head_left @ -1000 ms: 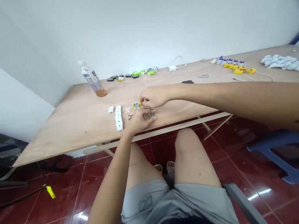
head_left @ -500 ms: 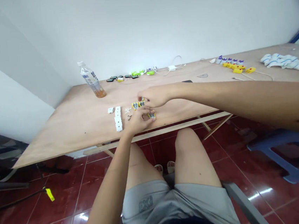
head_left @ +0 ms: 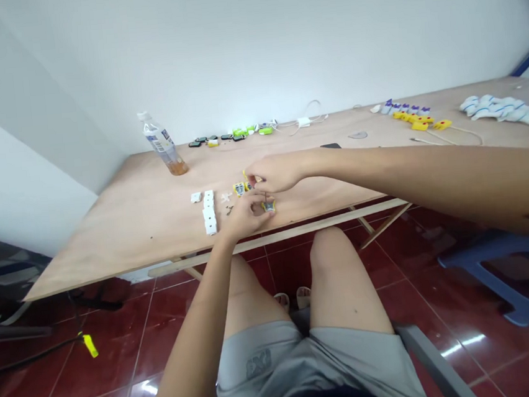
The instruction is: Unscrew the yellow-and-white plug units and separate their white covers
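My left hand (head_left: 242, 216) rests on the plywood table (head_left: 144, 216) near its front edge, fingers pinched on a small yellow part (head_left: 269, 206). My right hand (head_left: 275, 172) hovers just above and behind it, fingers closed around a thin yellow-handled tool (head_left: 246, 176) whose tip points down toward that part. Another small yellow part (head_left: 240, 189) lies just left of my right hand. A row of white plastic blocks (head_left: 209, 211) lies to the left of my left hand, with tiny loose pieces (head_left: 227, 196) beside it.
A drink bottle (head_left: 162, 144) stands at the back left. Small green and black parts (head_left: 232, 133) and a white cable (head_left: 306, 119) line the wall. Yellow and purple parts (head_left: 413, 117) and white bundles (head_left: 501, 108) lie far right. A blue stool (head_left: 509, 268) stands on the red floor.
My right hand has shifted slightly toward my left hand, bringing the yellow tool nearer the small part. My left hand has stayed in place.
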The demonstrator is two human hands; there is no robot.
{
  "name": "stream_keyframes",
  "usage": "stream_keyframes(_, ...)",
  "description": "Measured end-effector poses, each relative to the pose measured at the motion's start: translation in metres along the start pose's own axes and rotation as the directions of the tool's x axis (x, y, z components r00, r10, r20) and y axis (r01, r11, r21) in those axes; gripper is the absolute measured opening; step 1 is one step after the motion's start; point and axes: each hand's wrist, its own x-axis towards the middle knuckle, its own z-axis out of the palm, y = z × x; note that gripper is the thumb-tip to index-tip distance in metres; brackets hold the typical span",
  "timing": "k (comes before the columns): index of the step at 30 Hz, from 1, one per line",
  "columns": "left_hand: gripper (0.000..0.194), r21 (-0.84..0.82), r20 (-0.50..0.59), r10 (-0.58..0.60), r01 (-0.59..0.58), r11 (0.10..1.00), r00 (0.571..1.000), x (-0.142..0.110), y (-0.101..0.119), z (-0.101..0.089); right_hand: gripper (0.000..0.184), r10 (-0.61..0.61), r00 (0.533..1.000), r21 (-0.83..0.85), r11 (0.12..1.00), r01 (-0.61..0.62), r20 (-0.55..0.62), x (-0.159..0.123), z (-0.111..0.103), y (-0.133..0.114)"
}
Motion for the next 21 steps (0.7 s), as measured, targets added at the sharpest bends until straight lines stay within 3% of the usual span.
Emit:
stream_keyframes(4, 0.023, 0.003, -0.027, -0.004, 0.004, 1.000, 1.000, -0.001, 0.003, 0.000, 0.011, 0.021, 0.988, 0.171, 0.985, 0.005, -0.151, -0.018, -0.009, 0.001)
stream_keyframes(6, 0.024, 0.010, -0.037, 0.003, -0.002, 1.000, 0.999, -0.001, 0.005, 0.000, 0.019, 0.011, 0.973, 0.249, 0.967, 0.048, -0.229, -0.031, -0.013, 0.004)
stream_keyframes(10, 0.034, 0.019, -0.049, 0.009, -0.009, 1.000, 0.999, -0.002, 0.005, 0.000, 0.034, 0.079, 0.872, 0.259, 0.964, 0.056, -0.483, -0.052, -0.002, 0.012)
stream_keyframes(12, 0.036, 0.017, -0.040, -0.007, 0.008, 1.000, 0.999, -0.002, 0.005, 0.000, 0.034, 0.089, 0.842, 0.257, 0.965, 0.060, -0.531, -0.058, 0.018, 0.018)
stream_keyframes(18, 0.041, 0.014, -0.029, -0.043, 0.044, 0.999, 0.999, -0.003, 0.005, 0.000, 0.019, 0.152, 0.861, 0.463, 0.880, 0.105, -0.485, -0.054, 0.106, 0.029)
stream_keyframes(21, 0.040, 0.007, -0.013, -0.041, 0.041, 0.999, 0.999, -0.003, 0.004, 0.000, 0.014, 0.188, 0.843, 0.527, 0.840, 0.128, -0.504, -0.052, 0.133, 0.029)
